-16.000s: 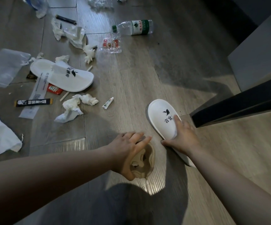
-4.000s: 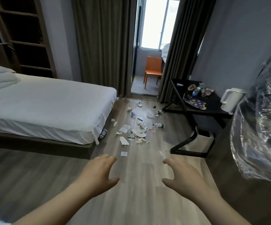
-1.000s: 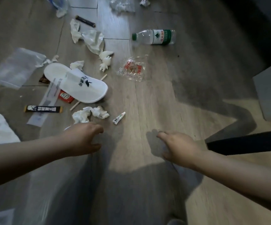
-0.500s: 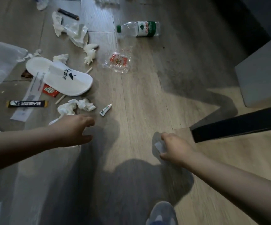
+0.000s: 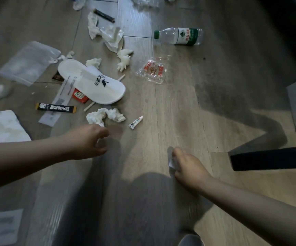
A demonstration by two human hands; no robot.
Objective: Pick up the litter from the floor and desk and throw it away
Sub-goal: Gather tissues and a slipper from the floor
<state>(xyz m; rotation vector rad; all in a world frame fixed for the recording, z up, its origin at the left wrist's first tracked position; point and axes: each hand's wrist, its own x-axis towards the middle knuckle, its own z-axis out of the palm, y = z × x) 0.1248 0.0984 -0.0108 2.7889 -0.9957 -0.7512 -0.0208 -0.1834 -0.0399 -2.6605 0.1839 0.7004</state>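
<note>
Grey-brown wood-look floor [image 5: 179, 112], dim, with rubbish strewn mostly over the upper left of the frame. The right hand [image 5: 188, 167], low and right of centre, pinches a small white scrap [image 5: 170, 163] between thumb and fingertips, right down at the boards. Off to its right a black bar [image 5: 271, 158] runs in from the right edge, apart from the hand. The left hand [image 5: 88, 141] reaches in from the left edge with its fingers curled; the blur beneath it hides whether it holds anything, so I cannot tell. Its knuckles are just beside a crumpled tissue [image 5: 104, 116], with a small tube [image 5: 135, 122] near that on the right. Above them sits a white slipper [image 5: 94, 84] overlapping a red sauce packet [image 5: 79, 95], and a black sachet [image 5: 55, 108] lies to its lower left. Further up are a clear wrapper [image 5: 152, 71] and a water bottle [image 5: 179, 36] on its side.
</note>
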